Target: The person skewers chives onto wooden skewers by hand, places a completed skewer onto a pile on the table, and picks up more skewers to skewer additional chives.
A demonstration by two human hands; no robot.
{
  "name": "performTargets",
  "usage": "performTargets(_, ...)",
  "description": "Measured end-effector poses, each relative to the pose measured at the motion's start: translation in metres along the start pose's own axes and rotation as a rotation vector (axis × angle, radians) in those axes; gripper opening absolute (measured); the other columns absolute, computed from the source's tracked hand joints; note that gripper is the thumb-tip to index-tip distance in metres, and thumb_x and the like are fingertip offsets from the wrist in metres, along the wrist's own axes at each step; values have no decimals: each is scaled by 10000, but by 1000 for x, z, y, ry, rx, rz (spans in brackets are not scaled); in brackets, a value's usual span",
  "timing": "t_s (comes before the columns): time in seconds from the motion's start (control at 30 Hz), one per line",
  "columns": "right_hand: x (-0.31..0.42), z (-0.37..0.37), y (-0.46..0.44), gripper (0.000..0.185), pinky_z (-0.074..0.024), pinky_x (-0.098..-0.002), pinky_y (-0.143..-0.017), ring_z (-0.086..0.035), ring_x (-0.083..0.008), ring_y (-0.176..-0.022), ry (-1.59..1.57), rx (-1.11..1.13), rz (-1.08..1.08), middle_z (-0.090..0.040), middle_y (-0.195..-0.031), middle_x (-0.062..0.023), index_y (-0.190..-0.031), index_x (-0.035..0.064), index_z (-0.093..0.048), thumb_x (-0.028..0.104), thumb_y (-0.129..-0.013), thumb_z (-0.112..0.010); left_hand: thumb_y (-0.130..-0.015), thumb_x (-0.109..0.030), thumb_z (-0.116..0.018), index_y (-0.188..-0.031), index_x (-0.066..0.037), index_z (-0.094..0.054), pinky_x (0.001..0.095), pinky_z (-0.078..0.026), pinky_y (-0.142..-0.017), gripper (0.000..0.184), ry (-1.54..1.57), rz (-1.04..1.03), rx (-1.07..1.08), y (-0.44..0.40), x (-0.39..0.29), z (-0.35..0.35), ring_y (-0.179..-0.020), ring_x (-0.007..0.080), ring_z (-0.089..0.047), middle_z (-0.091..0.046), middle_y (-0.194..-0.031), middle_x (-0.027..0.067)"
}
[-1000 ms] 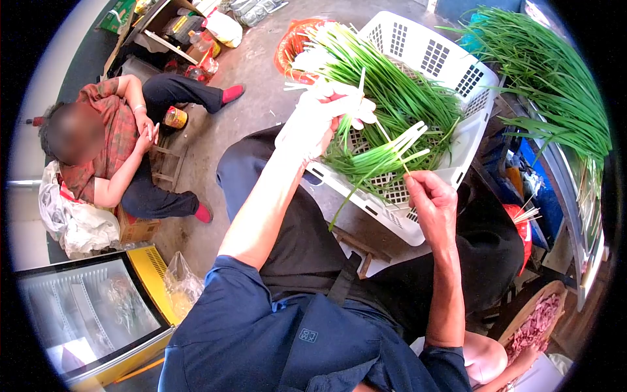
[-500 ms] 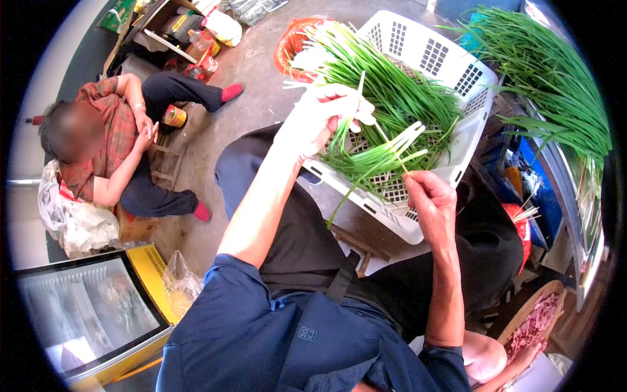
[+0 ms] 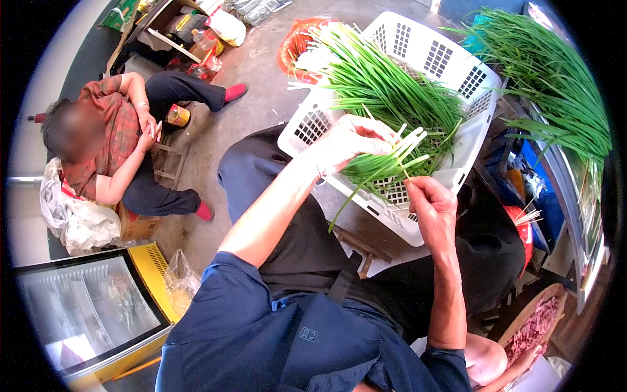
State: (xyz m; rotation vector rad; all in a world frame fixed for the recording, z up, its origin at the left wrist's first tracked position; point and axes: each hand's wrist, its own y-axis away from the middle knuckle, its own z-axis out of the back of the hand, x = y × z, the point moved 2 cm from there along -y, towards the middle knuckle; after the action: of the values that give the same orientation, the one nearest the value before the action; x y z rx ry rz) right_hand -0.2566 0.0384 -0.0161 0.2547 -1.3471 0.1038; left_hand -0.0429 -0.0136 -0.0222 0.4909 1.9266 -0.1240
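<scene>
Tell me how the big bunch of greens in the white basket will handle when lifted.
The bunch of greens will probably flop at its leafy ends, since thin leaves curve and cross there. Its pale ends look straighter, so likely stiffer. No band shows, so stalks may slide loose.

one white basket (image 3: 420,40), two red shoes (image 3: 236,92)

the left hand (image 3: 358,138) closes its fingers on the white ends of a small bunch of slim green stalks (image 3: 370,167), and the right hand (image 3: 432,198), at four o'clock from it, pinches a thin pale strand (image 3: 407,174). both work over a white perforated plastic basket (image 3: 450,176); a larger green, white-ended bundle (image 3: 392,81) lies inside, its pale ends towards eleven o'clock.
</scene>
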Motion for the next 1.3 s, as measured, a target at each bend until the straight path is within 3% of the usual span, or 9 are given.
performTargets(0.2,-4,-1,-6,105,-407,-231,-516,-493,-45,-567,-12,-40,21,-571,-615,14,-915,-5,-685,87,-899,-638,-851,-98,-697,-1006,-2,-673,330,-469,-911,184,-64,-13,-94,-2,11,-1,-979,180,-616,-669,-1030,86)
performTargets(0.4,0,6,-9,93,-395,-233,-517,-473,-42,-569,52,-142,117,-560,-606,11,-901,-9,-672,78,-896,-640,-949,-182,-580,-1010,-68,-538,396,-513,-781,136,383,93,-781,1,38,51,-868,250,-636,-629,-905,98)
performTargets(0.57,2,2,-7,100,-397,-232,-519,-470,-40,-575,60,-115,117,-549,-602,17,-907,-11,-671,83,-897,-639,-993,-216,-497,-1127,-91,-497,387,-507,-723,183,406,-55,-975,-5,35,67,-826,249,-636,-611,-918,97)
performTargets(0.8,3,5,-7,112,-392,-234,-510,-462,-36,-558,61,-130,127,-541,-582,12,-900,-14,-673,91,-899,-636,-956,-220,-593,-1086,-60,-586,313,-497,-672,206,178,-173,-914,10,33,58,-759,192,-632,-635,-856,70)
performTargets(0.87,3,5,-6,112,-392,-235,-510,-463,-36,-558,58,-131,125,-541,-579,10,-897,-15,-673,91,-898,-636,-925,-188,-640,-1076,-32,-647,258,-468,-603,217,-30,-340,-938,18,12,42,-655,98,-590,-660,-802,33)
performTargets(0.93,4,4,-6,113,-398,-237,-514,-471,-41,-562,72,-125,131,-552,-588,7,-903,-12,-676,94,-898,-638,-934,-144,-610,-967,21,-646,312,-509,-754,172,-280,-478,-875,23,-16,40,-806,171,-642,-669,-885,82)
performTargets(1.03,11,3,-4,113,-402,-236,-520,-478,-43,-569,117,-122,127,-564,-600,3,-909,-8,-679,97,-899,-640,-962,-101,-543,-989,41,-601,372,-529,-819,155,-86,-740,-632,20,-53,32,-827,207,-660,-660,-872,100)
performTargets(1.17,10,2,-3,111,-406,-233,-526,-483,-46,-575,102,-106,126,-572,-610,0,-913,-4,-683,99,-898,-642,-982,-124,-519,-1015,-5,-571,356,-535,-744,134,-41,-732,-738,23,-57,43,-728,186,-622,-602,-794,75)
performTargets(1.3,10,1,-3,103,-404,-229,-528,-482,-42,-582,100,-103,142,-569,-615,3,-911,0,-684,95,-895,-648,-959,-159,-570,-1033,-24,-553,331,-495,-682,155,27,-530,-480,15,-36,26,-638,148,-502,-501,-733,28)
